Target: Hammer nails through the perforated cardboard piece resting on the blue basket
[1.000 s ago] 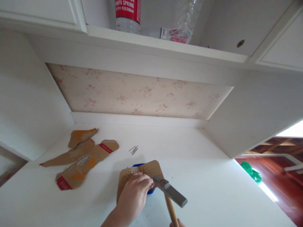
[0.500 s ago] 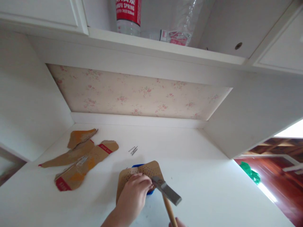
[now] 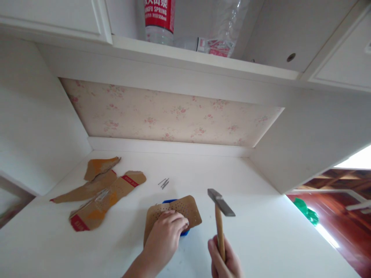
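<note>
My left hand point(image 3: 166, 236) rests with fingers curled on a brown cardboard piece point(image 3: 185, 210) full of small holes, which lies over a blue object point(image 3: 171, 202). The fingertips pinch at the cardboard's right part; whatever is between them is too small to make out. My right hand point(image 3: 224, 262) grips the wooden handle of a hammer point(image 3: 220, 208). The metal head is raised above the white desk point(image 3: 261, 231), to the right of the cardboard.
Torn cardboard pieces point(image 3: 101, 193) with red labels lie at the left. Several loose nails point(image 3: 164, 182) lie behind the punched cardboard. A shelf above holds a red-labelled bottle point(image 3: 159, 19) and a plastic bag point(image 3: 223, 31). The desk's right edge drops to a red floor.
The hammer has lifted off the cardboard and swung up and to the right, with my right hand now in view. My left hand has stayed on the cardboard.
</note>
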Demonstrator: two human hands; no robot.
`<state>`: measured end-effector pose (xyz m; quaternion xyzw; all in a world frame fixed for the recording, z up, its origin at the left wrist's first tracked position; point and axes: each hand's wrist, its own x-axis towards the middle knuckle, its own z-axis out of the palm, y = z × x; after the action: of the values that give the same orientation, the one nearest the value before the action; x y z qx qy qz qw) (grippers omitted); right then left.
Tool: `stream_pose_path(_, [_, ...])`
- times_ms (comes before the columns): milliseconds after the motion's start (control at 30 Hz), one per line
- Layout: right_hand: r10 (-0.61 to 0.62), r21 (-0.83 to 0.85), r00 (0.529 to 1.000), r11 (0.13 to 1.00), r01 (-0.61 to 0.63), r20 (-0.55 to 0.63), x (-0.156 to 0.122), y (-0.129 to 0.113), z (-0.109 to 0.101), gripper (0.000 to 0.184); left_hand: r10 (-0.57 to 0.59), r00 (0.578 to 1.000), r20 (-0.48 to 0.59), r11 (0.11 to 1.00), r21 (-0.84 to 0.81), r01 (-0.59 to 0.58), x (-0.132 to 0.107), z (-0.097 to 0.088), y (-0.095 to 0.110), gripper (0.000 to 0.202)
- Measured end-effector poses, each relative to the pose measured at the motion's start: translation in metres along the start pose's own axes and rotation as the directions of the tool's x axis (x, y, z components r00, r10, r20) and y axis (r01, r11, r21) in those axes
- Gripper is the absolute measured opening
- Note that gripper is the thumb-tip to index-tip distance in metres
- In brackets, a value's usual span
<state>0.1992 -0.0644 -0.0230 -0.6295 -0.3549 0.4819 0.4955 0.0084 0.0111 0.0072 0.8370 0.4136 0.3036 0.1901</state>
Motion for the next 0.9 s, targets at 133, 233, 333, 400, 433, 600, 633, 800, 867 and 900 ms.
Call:
stream_pose_path(133, [-0.001,-0.115,1.000,0.993,-0.002,-0.025,0.030,-0.020,0.015,0.044,-0.028,1.000,0.011,1.000,0.008,0.028,-0.001,-0.001,0.000,0.018])
stream_pose_path(233, [0.007,-0.111,0.999,0.994,-0.003,0.042,0.045,-0.026,0.023,0.041,-0.036,0.999,0.020,0.999,0.019,0.035,-0.002,-0.001,0.001,0.019])
stream_pose_path(333, [0.021,-0.050,0.994,0.999,-0.016,0.111,0.050,-0.023,0.031,0.041,-0.046,0.999,0.023,0.999,0.026,0.046,-0.003,-0.001,0.002,0.019])
stream_pose_path(400, [0.016,-0.006,0.991,1.000,-0.016,0.132,0.051,-0.022,0.034,0.041,-0.054,0.998,0.029,0.998,0.016,0.054,-0.002,-0.001,0.003,0.019])
stream_pose_path(433, [0.006,0.016,0.991,1.000,-0.008,0.135,0.051,-0.023,0.035,0.041,-0.057,0.998,0.033,0.998,0.001,0.057,-0.002,-0.002,0.003,0.020])
stream_pose_path(600, [-0.033,0.120,0.987,0.993,0.014,0.158,0.052,-0.031,0.030,0.042,-0.059,0.998,0.025,0.985,-0.163,0.062,0.002,-0.013,0.005,0.018])
stream_pose_path(633, [-0.033,0.137,0.985,0.990,0.010,0.167,0.052,-0.032,0.029,0.041,-0.058,0.998,0.015,0.979,-0.195,0.060,0.003,-0.016,0.006,0.017])
stream_pose_path(800, [-0.028,0.207,0.981,0.978,-0.013,0.194,0.045,-0.034,0.022,0.041,-0.050,0.999,0.010,0.969,-0.243,0.051,0.006,-0.022,0.015,0.014])
stream_pose_path(867, [-0.017,0.224,0.980,0.974,-0.029,0.198,0.041,-0.033,0.019,0.043,-0.044,0.999,0.026,0.971,-0.232,0.049,0.006,-0.022,0.018,0.015])
stream_pose_path(900, [-0.011,0.231,0.980,0.972,-0.036,0.197,0.040,-0.032,0.017,0.043,-0.040,0.999,0.033,0.972,-0.228,0.047,0.005,-0.022,0.020,0.015])
